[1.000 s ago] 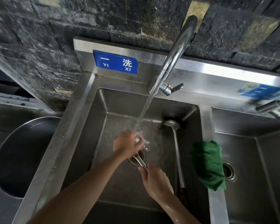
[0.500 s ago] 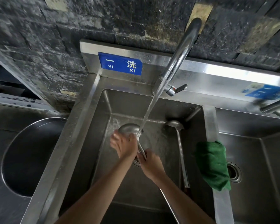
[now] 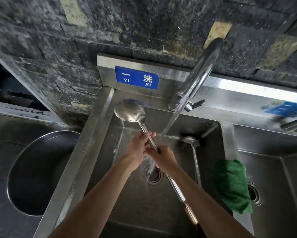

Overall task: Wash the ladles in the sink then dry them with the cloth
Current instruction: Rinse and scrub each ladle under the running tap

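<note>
Both hands, left hand (image 3: pixel 138 148) and right hand (image 3: pixel 163 158), grip the ladle (image 3: pixel 130 111) shaft.

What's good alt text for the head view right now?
Both hands, left hand and right hand, grip a long steel ladle by its handle under the running tap over the sink. A second ladle lies in the basin; a green cloth drapes the divider.

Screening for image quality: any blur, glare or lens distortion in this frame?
Head view: wide-angle bending curves the sink rim and wall lines; glare streaks the backsplash right of the tap; the right label and the edges are smeared; both hands and the held ladle are fairly sharp.
</note>
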